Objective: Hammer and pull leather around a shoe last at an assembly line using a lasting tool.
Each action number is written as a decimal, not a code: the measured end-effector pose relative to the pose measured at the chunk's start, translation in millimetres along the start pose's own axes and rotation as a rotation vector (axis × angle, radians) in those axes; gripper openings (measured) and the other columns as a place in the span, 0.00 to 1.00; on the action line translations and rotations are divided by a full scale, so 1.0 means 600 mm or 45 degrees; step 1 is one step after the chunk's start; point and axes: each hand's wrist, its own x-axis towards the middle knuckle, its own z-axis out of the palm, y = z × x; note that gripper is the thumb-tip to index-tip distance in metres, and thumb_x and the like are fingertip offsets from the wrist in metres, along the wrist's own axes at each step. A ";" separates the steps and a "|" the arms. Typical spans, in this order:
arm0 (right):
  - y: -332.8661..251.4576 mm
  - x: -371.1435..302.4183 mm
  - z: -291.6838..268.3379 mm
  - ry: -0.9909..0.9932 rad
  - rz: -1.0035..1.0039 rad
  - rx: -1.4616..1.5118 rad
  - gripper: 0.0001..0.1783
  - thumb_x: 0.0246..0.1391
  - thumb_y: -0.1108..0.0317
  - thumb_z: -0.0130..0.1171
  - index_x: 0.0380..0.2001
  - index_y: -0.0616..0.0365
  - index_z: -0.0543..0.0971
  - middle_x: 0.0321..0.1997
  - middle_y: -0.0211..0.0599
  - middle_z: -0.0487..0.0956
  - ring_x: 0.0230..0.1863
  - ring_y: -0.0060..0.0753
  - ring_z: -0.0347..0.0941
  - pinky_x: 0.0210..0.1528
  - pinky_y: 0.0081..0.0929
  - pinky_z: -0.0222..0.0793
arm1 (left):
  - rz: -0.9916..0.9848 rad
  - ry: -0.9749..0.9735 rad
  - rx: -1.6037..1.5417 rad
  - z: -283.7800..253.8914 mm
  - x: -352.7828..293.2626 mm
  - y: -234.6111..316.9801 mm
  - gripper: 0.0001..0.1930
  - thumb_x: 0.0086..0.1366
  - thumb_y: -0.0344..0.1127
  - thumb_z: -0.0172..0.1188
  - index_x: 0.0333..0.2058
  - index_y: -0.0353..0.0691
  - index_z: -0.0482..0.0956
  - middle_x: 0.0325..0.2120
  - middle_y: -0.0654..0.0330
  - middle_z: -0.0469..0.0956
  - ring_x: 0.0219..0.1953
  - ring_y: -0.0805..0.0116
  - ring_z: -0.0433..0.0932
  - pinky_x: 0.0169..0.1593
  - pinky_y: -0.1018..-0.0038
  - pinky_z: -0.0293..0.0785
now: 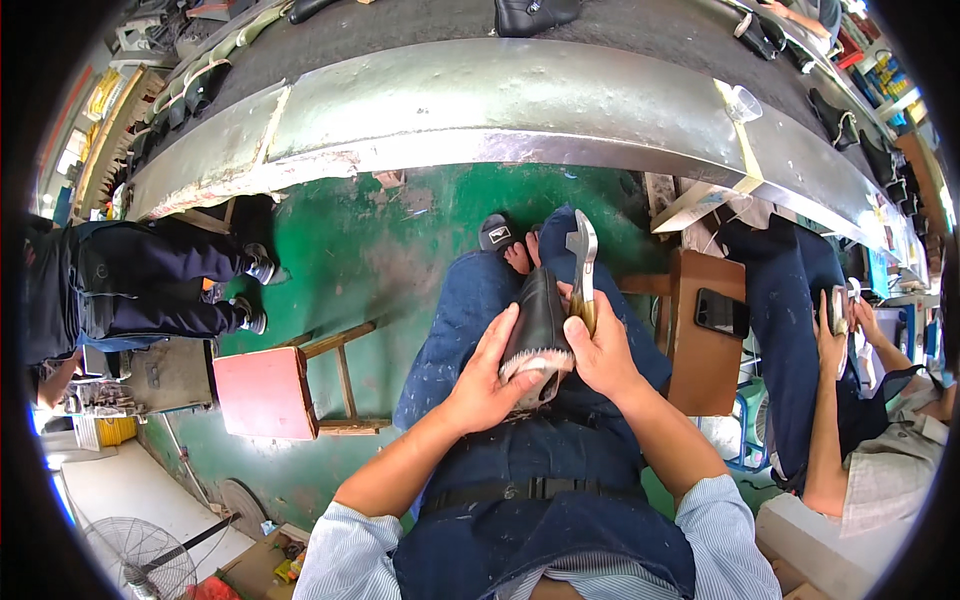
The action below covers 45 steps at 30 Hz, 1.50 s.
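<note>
Above my lap is a black leather shoe upper [537,315], its toe pointing away from me and its pale, jagged trimmed edge toward me. My left hand [482,388] is closed round its left side and near end, the thumb pressing at the edge. My right hand [604,355] is wrapped round the yellowish handle of a pair of lasting pincers [583,255], their silver head pointing up and away. The right fingers also lie against the shoe's right side. What fills the inside of the shoe is partly hidden by my hands.
A metal-edged conveyor bench [420,95] carrying several black shoes, one a black shoe [535,15], curves across the far side. A red-topped stool [262,393] stands left; a phone [722,312] lies on a brown stool [690,375] at right. Co-workers sit right and stand left. A fan [140,560] is lower left.
</note>
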 end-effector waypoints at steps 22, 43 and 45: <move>0.124 0.056 -0.058 -0.291 0.268 -0.347 0.29 0.47 0.65 0.65 0.50 0.67 0.69 0.39 0.48 0.79 0.42 0.44 0.79 0.46 0.35 0.74 | -0.386 -0.437 -0.669 -0.041 0.075 -0.079 0.31 0.64 0.24 0.43 0.68 0.34 0.57 0.59 0.57 0.70 0.61 0.68 0.67 0.64 0.73 0.61; -0.010 -0.051 -0.119 -0.775 -0.329 -1.187 0.27 0.50 0.73 0.58 0.56 0.67 0.71 0.48 0.48 0.77 0.51 0.49 0.73 0.48 0.37 0.75 | -0.484 -0.095 -0.230 0.043 0.013 -0.117 0.50 0.57 0.30 0.66 0.70 0.32 0.41 0.65 0.50 0.61 0.66 0.63 0.61 0.68 0.72 0.54; -0.015 -0.044 -0.118 -0.823 -0.347 -1.309 0.29 0.49 0.72 0.60 0.56 0.67 0.70 0.48 0.46 0.77 0.51 0.47 0.73 0.48 0.37 0.74 | -0.523 -0.117 -0.231 0.036 0.014 -0.104 0.52 0.55 0.34 0.67 0.70 0.30 0.41 0.67 0.46 0.56 0.69 0.59 0.56 0.70 0.72 0.51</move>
